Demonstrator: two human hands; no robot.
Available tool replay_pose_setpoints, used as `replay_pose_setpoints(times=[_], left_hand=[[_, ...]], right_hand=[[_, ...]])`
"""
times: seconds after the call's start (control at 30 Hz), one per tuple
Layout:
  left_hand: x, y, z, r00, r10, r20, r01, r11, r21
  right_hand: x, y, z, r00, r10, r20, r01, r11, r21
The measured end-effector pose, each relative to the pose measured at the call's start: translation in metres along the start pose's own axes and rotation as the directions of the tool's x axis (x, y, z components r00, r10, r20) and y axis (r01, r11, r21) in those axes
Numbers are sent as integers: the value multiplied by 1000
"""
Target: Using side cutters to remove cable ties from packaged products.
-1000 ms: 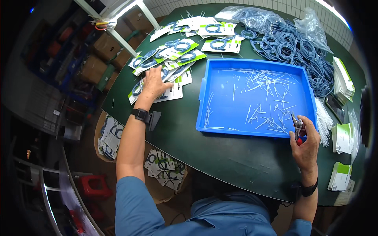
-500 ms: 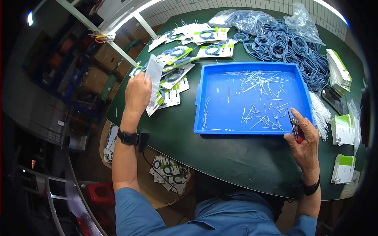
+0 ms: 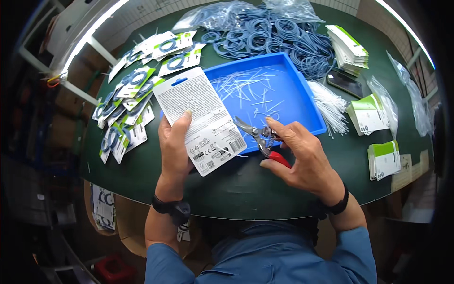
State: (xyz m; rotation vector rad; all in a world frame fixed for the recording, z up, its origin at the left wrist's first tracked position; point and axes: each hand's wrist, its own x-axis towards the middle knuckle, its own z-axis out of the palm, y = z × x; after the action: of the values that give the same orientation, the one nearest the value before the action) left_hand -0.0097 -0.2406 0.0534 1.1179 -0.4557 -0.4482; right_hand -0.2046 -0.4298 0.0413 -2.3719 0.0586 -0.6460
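My left hand (image 3: 174, 144) holds up a white packaging card (image 3: 198, 118), printed back toward me, over the near left corner of a blue tray (image 3: 302, 92). My right hand (image 3: 302, 154) grips red-handled cutters (image 3: 262, 137), their metal jaws pointing at the card's right edge. The tray holds several cut white cable-tie ends. Both hands hover just above the dark green round table (image 3: 246, 182).
A spread of cards with blue cable coils (image 3: 132, 102) lies left of the tray. A heap of blue coils (image 3: 265, 35) and clear bags sits behind it. White cable ties (image 3: 328, 106), a phone (image 3: 347, 83) and stacks of green-white cards (image 3: 373, 116) lie to the right.
My left hand lifted a card from the pile at left and brought it in front of me. My right hand raised the cutters from the tray's right edge toward the card.
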Motion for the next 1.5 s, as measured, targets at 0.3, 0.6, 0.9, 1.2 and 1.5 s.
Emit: replay_pose_setpoints(times=[0.3,0.6,0.9,1.2,1.5], left_hand=[[-9,-31,24,994,109,-1,-108,987,120],[-13,-32,20,990,138,-27,-136,989,62],[-23,-48,26,991,132,4,-132,990,-54],[-28,-55,32,994,101,-29,-104,981,-161],[-15,-65,24,998,5,-57,-8,999,-50]], right_hand=[[-4,8,2,996,-17,-86,8,994,-109],[-6,8,5,998,15,-67,-22,994,-109],[-2,1,6,995,-65,-81,43,968,-249],[-8,-6,13,996,87,-23,-89,983,-159],[-10,5,24,985,174,8,-172,978,-115]])
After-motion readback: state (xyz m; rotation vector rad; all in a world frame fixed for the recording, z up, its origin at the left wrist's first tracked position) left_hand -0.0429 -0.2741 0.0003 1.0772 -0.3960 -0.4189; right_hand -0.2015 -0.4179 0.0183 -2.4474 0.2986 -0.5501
